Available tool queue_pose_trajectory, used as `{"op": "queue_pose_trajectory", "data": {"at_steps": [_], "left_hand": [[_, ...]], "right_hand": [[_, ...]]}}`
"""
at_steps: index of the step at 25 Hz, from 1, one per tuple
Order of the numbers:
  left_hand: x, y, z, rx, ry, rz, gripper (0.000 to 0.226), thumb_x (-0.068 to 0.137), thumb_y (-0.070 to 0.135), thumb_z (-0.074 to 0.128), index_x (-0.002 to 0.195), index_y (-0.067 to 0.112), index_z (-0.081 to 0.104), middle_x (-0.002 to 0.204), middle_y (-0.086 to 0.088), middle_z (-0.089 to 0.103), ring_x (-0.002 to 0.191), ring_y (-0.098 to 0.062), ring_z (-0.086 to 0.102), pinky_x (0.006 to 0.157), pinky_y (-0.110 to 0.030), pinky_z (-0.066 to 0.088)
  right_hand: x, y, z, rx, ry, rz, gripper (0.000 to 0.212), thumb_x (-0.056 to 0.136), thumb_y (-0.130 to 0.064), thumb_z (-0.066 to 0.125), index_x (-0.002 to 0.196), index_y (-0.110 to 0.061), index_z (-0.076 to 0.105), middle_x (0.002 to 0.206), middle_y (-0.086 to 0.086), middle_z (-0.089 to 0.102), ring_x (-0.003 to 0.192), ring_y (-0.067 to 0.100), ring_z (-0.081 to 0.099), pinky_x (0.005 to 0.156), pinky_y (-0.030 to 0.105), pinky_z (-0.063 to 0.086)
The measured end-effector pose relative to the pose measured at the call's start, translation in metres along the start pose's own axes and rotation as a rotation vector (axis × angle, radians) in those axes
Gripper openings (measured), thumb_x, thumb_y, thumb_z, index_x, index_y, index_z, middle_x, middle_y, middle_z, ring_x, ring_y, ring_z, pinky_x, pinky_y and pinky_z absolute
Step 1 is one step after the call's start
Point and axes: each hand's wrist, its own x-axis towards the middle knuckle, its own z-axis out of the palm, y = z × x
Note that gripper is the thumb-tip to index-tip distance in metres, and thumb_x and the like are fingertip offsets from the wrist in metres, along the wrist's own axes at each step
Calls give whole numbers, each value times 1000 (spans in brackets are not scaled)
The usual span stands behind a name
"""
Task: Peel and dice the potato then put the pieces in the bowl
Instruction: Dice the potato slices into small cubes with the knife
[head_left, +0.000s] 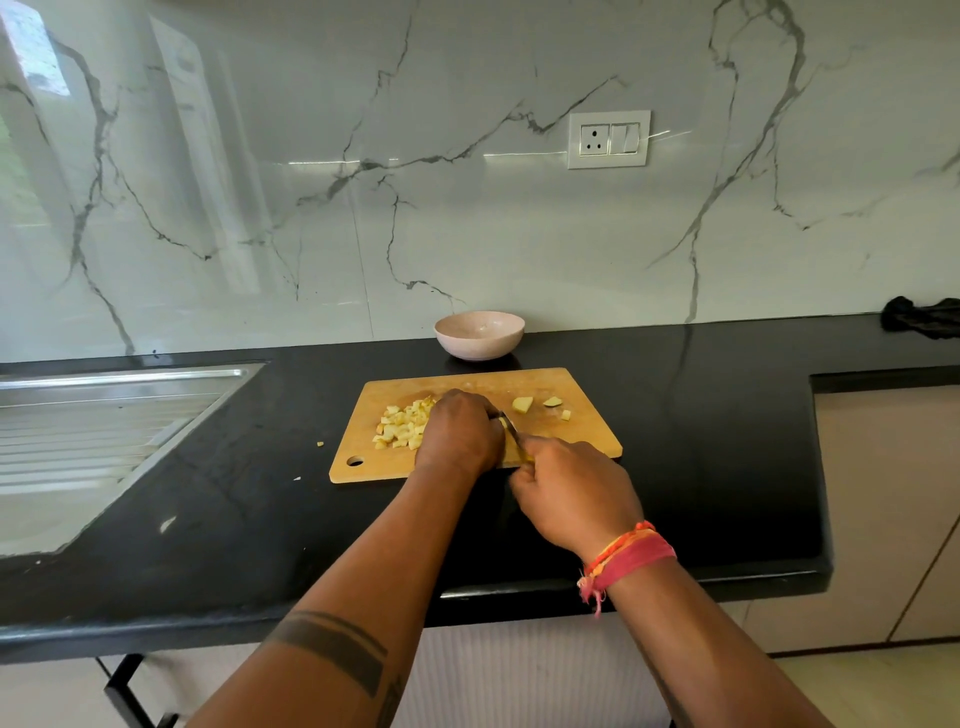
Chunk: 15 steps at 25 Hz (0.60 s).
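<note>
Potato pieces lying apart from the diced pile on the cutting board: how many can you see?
3, all right of the knife: a larger chunk, a piece with skin, and a small cube. The left hand may hide more.

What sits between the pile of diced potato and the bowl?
In the head view, only bare cutting board and black counter separate the diced potato from the bowl.

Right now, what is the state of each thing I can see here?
Bowl: upright, no potato inside yet.
Diced potato: heaped on the board's left part.
Bigger pieces: uncut, on the board's right part.
Board: flat on the counter.
Knife: held, blade down on the board.
Left hand: curled over the potato being cut.
Right hand: grips the knife.
</note>
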Motion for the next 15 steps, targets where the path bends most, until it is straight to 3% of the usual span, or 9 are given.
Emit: {"op": "queue_pose_trajectory", "data": {"at_steps": [5,9,12,15], "left_hand": [[-1,-2,-4,9,-6,-19,27,99,24,61,123,21,73,128,-3,67,114,-18,61,99,-29,48],[-3,-4,-8,-39,-2,-62,26,98,22,65,123,21,72,125,-1,69,112,-18,63,95,-27,49],[-3,-4,-6,-67,6,-86,23,97,20,66,119,20,75,118,0,72,103,-16,65,88,-25,51],[-2,-3,-7,-85,13,-89,22,97,15,62,113,19,77,112,1,73,98,-15,66,83,-23,51]], "right_hand": [[-22,4,-4,56,68,50,47,96,-34,46,141,-34,56,67,-9,61,60,9,58,55,29,47],[-14,1,-5,79,70,26,48,99,-34,44,147,-34,49,68,-9,59,57,8,56,50,27,41],[-6,-4,-3,51,41,-13,45,99,-35,44,144,-33,52,75,-8,62,62,12,56,52,29,42],[5,-7,1,35,4,-29,35,97,-34,44,127,-30,62,79,-5,64,69,18,59,58,32,48]]}}
